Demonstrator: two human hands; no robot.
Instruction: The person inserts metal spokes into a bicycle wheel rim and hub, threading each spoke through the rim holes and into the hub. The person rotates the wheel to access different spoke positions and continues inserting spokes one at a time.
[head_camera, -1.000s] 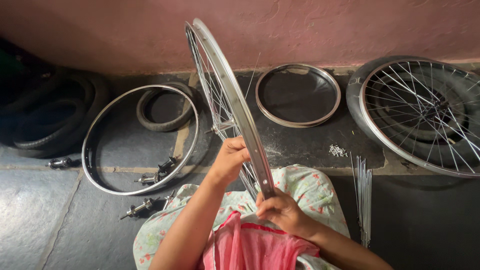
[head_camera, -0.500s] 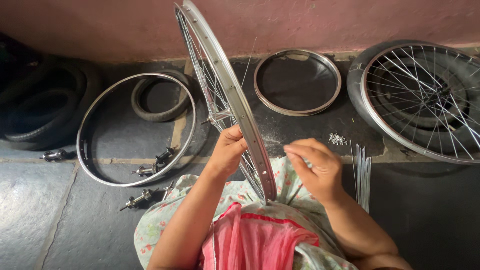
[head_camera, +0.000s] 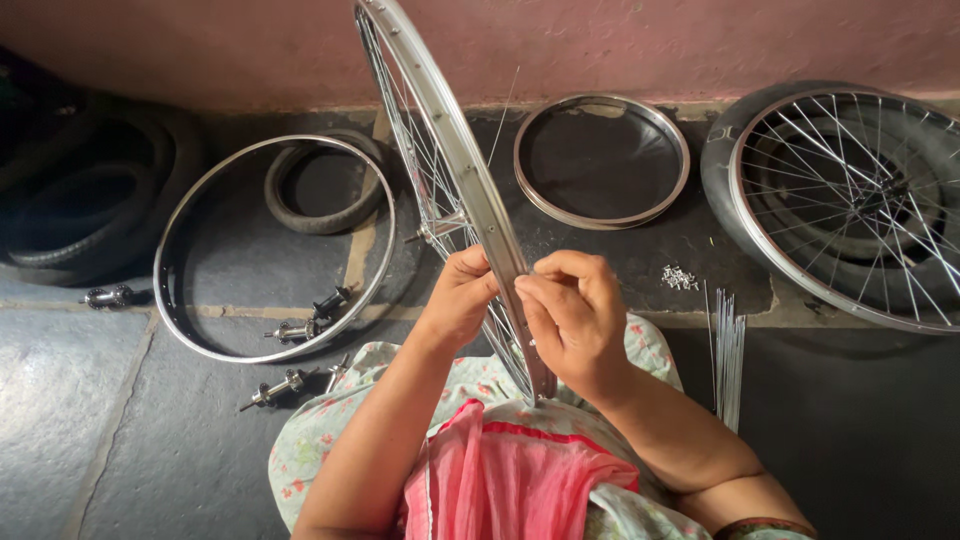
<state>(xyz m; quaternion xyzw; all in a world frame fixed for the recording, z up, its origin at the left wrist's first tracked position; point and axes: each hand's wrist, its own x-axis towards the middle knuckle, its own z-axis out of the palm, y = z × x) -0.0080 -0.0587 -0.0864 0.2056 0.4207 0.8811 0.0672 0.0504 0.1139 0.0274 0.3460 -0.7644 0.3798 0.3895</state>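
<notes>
Gripping wheel rim (head_camera: 450, 150), seemingly both hands (head_camera: 520, 300)

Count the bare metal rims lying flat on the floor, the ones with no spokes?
2. One large rim lies on the left, around some hubs. A smaller rim lies by the wall, right of the upright wheel both hands steady. More may lie outside the view.

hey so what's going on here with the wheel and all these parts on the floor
A seated person holds a spoked bicycle wheel upright over their lap. The left hand grips the rim from the spoke side and the right hand pinches it from the other. On the floor lie two bare rims, tyres, several hubs, a bundle of loose spokes and a finished wheel.
</notes>
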